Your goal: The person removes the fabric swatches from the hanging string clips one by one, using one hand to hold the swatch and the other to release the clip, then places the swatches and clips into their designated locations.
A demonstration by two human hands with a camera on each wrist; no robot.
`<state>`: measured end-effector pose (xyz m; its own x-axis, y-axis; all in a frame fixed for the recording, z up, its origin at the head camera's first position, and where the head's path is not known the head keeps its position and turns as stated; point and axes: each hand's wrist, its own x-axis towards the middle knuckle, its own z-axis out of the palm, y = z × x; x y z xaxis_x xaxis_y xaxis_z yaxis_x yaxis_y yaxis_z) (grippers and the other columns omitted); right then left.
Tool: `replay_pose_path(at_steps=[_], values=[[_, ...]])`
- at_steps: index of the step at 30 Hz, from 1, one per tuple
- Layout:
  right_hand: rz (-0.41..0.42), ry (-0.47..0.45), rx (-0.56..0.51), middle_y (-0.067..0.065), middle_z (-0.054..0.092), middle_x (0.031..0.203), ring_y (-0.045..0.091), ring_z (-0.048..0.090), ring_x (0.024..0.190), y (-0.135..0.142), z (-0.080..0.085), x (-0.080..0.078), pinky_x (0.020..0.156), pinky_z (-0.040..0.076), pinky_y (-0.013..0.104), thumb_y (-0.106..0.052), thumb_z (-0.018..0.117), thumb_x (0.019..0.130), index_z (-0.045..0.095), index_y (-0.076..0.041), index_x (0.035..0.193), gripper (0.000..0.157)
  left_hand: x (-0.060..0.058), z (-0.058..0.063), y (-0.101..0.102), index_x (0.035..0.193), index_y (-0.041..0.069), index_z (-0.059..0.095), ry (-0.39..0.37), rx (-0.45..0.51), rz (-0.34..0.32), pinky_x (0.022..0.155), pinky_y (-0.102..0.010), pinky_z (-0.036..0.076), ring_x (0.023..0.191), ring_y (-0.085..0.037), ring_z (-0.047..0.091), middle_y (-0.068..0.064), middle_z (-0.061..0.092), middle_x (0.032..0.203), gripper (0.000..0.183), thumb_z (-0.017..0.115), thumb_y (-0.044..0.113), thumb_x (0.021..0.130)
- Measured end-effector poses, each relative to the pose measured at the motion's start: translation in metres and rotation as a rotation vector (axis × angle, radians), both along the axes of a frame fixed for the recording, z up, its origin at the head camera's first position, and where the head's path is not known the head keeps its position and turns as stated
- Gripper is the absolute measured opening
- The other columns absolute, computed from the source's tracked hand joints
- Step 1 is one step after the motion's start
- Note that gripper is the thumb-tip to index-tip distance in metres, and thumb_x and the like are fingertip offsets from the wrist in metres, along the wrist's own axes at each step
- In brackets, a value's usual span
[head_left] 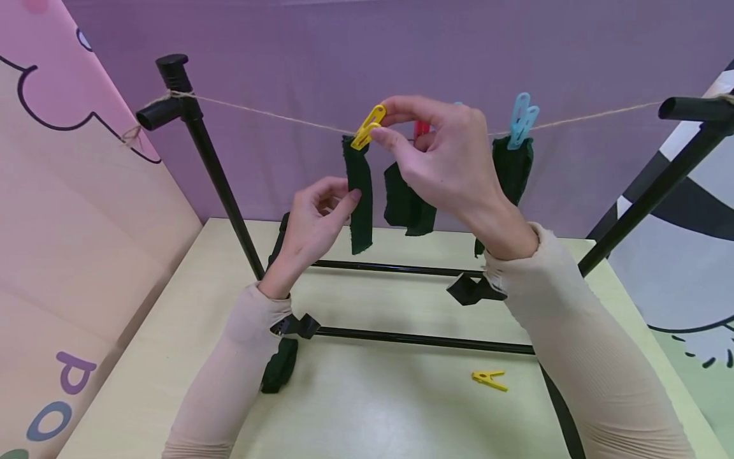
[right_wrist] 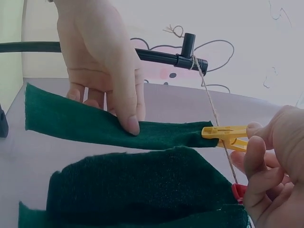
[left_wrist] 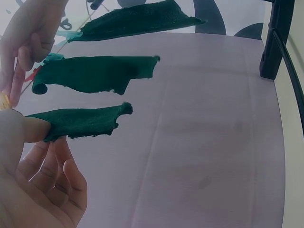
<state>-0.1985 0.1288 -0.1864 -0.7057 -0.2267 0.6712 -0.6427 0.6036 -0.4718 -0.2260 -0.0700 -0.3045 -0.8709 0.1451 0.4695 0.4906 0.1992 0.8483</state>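
Note:
A yellow clothespin [head_left: 367,129] sits at the top of a narrow dark green cloth strip [head_left: 360,217] on the twine line [head_left: 269,115]. My right hand [head_left: 453,156] pinches the clothespin's handles between thumb and finger. Lower down, my left hand [head_left: 321,217] holds the strip's edge, its thumb [right_wrist: 130,124] on the near face and fingers behind. Beside it hangs a wider green cloth [head_left: 404,201] near a red clothespin [head_left: 422,129], partly hidden by my right hand. Farther right, a light blue clothespin [head_left: 522,121] holds another green cloth [head_left: 512,169].
A black tube frame [head_left: 220,185] carries the line, its lower bars [head_left: 424,341] crossing the pale table [head_left: 390,408]. Another yellow clothespin [head_left: 489,378] lies on the table at front right. Dark green cloth [head_left: 280,366] shows beside my left forearm. Purple fabric [head_left: 321,57] hangs behind.

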Motion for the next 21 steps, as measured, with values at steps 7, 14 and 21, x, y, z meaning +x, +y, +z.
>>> replay_pose_path(at_steps=[7, 14, 21], values=[[0.0, 0.049, -0.038, 0.001, 0.082, 0.115, 0.013, 0.043, 0.048, -0.0007, -0.0004, 0.0001, 0.048, 0.035, 0.021, -0.024, 0.074, 0.101, 0.08, -0.012, 0.123, 0.025, -0.0007, 0.005, -0.0038, 0.119, 0.004, 0.076, 0.025, 0.003, 0.003, 0.072, -0.027, 0.051, 0.079, -0.021, 0.065, -0.01, 0.072, 0.099, 0.021, 0.068, 0.017, 0.104], [-0.003, 0.078, -0.074, 0.003, 0.082, 0.116, 0.013, 0.046, 0.053, 0.0002, -0.0025, 0.0, 0.053, 0.039, 0.019, -0.022, 0.074, 0.101, 0.079, -0.01, 0.125, 0.027, -0.0009, 0.0087, -0.0047, 0.117, 0.002, 0.075, 0.047, 0.016, 0.002, 0.071, -0.026, 0.049, 0.078, -0.018, 0.062, -0.011, 0.071, 0.098, 0.02, 0.068, 0.015, 0.104], [0.052, 0.173, -0.086, 0.008, 0.082, 0.108, 0.004, 0.041, 0.047, 0.0029, -0.0078, -0.0038, 0.048, 0.033, 0.02, -0.018, 0.077, 0.099, 0.08, -0.005, 0.121, 0.025, -0.0009, 0.0081, -0.0039, 0.117, 0.002, 0.075, 0.035, 0.024, 0.003, 0.07, -0.026, 0.05, 0.078, -0.025, 0.062, -0.011, 0.071, 0.098, 0.02, 0.068, 0.016, 0.104]])
